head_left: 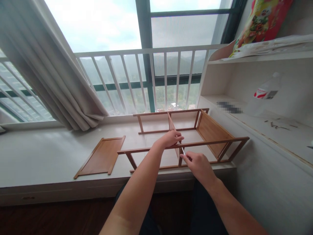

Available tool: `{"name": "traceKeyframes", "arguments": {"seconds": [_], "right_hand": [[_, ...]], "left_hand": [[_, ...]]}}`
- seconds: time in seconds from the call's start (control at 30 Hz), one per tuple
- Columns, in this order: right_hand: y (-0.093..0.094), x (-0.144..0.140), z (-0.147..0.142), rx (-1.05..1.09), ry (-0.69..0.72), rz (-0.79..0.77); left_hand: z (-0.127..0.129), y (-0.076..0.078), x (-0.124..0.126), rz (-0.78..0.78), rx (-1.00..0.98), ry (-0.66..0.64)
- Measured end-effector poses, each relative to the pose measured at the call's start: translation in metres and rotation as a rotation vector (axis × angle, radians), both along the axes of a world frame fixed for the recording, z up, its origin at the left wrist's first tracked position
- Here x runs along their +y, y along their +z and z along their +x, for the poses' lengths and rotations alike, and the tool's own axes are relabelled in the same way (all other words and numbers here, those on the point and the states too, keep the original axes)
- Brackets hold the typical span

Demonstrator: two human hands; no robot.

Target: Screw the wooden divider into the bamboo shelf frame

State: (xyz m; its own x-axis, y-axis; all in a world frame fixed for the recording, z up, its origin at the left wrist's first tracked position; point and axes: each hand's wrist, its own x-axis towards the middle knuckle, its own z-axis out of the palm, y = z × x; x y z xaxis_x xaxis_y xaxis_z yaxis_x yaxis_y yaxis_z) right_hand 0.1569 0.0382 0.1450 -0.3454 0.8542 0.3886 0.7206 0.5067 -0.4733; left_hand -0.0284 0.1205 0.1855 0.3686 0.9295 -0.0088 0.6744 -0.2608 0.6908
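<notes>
Ideally, the left hand (170, 138), clamped on the wooden frame (209, 143) near the ledge's front edge (44, 183), braces it against the slim tool (183, 151) pinched in the right hand (199, 163).

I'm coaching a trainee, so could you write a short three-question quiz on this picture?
1. What do the right hand and the left hand each hold?
2. True or false: the loose wooden panel stands upright against the window railing.
3. Which is on the lower white shelf at the right: a) a lamp, b) a clear bottle, c) a kettle?

Key:
1. Right: a thin silver tool; left: the wooden frame.
2. False: it lies flat on the ledge.
3. b
</notes>
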Motion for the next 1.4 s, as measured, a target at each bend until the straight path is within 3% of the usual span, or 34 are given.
{"name": "traceKeyframes", "arguments": {"seconds": [0.37,0.53,0.77,1.0,1.1,1.2,1.4], "right_hand": [[-0.009,0.001,-0.004,0.033,0.007,-0.024],[-0.013,0.002,-0.005,0.142,0.025,-0.144],[-0.024,0.002,-0.011,0.441,0.097,-0.449],[-0.034,0.001,-0.016,0.527,0.075,-0.444],[-0.038,0.0,-0.022,0.717,0.092,-0.622],[-0.038,-0.005,-0.031,1.047,0.142,-0.881],[-0.025,-0.017,-0.043,1.681,0.382,-1.189]], "left_hand": [[0.0,0.007,-0.005,-0.009,0.037,0.013],[0.0,0.007,-0.004,-0.014,0.02,0.012],[-0.001,0.006,-0.003,-0.025,-0.025,-0.006],[0.0,0.005,-0.004,-0.023,-0.014,0.015],[0.0,0.006,-0.004,-0.025,-0.008,0.013],[-0.001,0.005,-0.003,-0.023,-0.001,0.008],[-0.001,0.006,-0.003,-0.009,0.001,-0.004]]}}
